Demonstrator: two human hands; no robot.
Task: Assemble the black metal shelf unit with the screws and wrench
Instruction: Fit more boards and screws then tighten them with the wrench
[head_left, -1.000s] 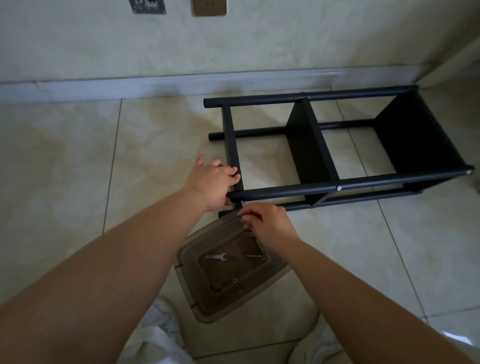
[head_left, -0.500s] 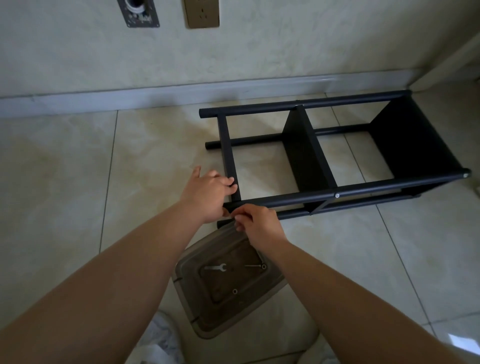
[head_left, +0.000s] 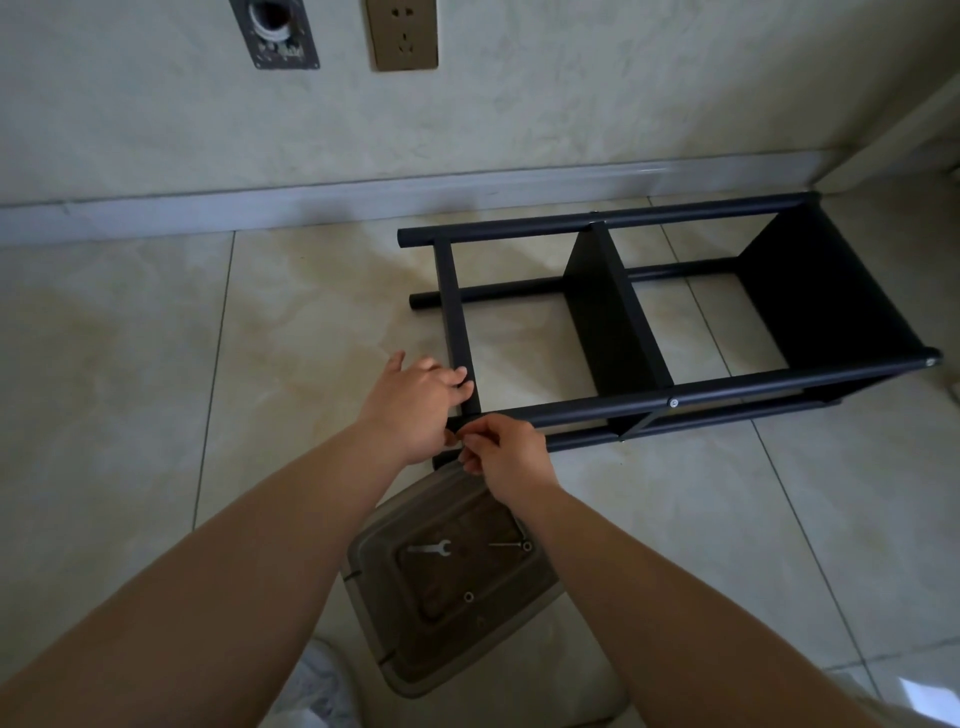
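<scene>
The black metal shelf unit (head_left: 727, 387) lies on its side on the tiled floor, its open frame end toward me. My left hand (head_left: 415, 400) grips the short crossbar (head_left: 454, 312) at the near left corner, fingers curled round it. Beside it, my right hand (head_left: 506, 452) pinches a small screw, almost hidden by the fingertips, against the end of the near post. A small silver wrench (head_left: 431, 548) lies in the brown plastic tray (head_left: 374, 551) under my wrists, with a thin tool (head_left: 511, 545) and a washer (head_left: 468, 596).
The wall with a socket (head_left: 402, 34) and a round port plate (head_left: 272, 31) stands just behind the shelf, above a pale baseboard (head_left: 311, 205). White fabric (head_left: 322, 686) shows at the bottom edge. Bare tiles spread to the left.
My right hand has risen from the tray to the end of the near post beside my left hand. The left hand keeps its grip on the crossbar. The view has tilted upward.
</scene>
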